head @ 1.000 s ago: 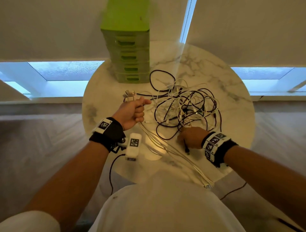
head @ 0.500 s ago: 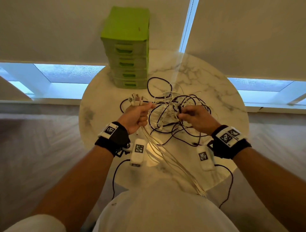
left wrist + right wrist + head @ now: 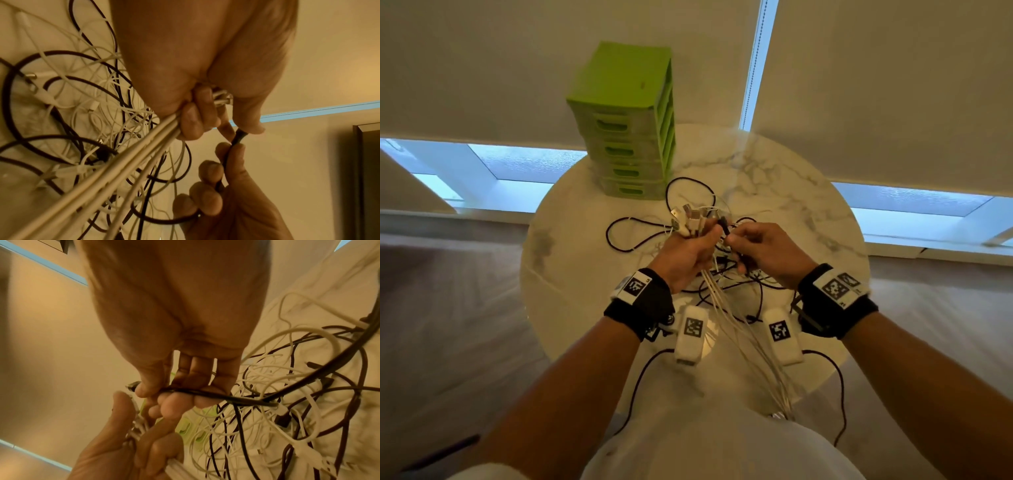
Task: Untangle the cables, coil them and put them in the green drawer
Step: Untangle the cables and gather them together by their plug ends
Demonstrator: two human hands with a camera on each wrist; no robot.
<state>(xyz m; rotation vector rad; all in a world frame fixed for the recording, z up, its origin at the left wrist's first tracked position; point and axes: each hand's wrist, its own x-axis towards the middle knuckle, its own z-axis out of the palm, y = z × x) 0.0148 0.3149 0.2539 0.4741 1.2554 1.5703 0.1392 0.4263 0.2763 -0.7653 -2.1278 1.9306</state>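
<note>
Our left hand (image 3: 690, 251) fists a bundle of white cables (image 3: 736, 329), plug ends sticking out above the thumb. Just beside it, our right hand (image 3: 767, 253) pinches a black cable (image 3: 216, 395) near its plug. Beneath both hands the tangle (image 3: 726, 274) lies on the marble table (image 3: 791, 192); beyond them stands the green drawer unit (image 3: 625, 126), drawers closed.

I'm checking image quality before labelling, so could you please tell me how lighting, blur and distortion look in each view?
Head view: wide-angle bending of the window line, green drawer unit slightly motion-blurred. Left wrist view: dim, amber, soft on the white cables. Right wrist view: amber, black cable soft.
</note>
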